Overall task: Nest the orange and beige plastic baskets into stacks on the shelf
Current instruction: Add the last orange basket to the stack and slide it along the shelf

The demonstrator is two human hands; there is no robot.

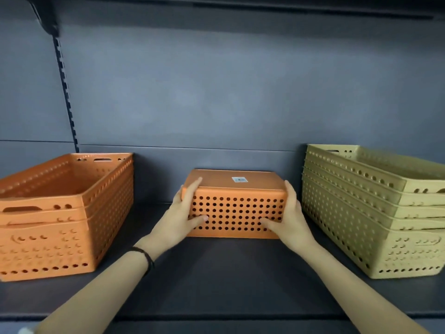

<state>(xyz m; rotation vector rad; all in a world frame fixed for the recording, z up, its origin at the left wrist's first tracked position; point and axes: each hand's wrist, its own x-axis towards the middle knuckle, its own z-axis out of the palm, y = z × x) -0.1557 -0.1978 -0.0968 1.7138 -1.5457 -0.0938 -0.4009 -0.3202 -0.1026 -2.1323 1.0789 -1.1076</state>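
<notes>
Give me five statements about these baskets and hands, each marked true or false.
1. The middle orange basket lies upside down, base up. True.
2. Only the left hand holds it. False: the right hand grips its other end too.
3. The beige stack stands to the right of it. True.
4. The orange stack sits on top of the beige stack. False: it stands apart, at the left of the shelf.
5. A black band is on the right wrist. False: it is on the left.
</notes>
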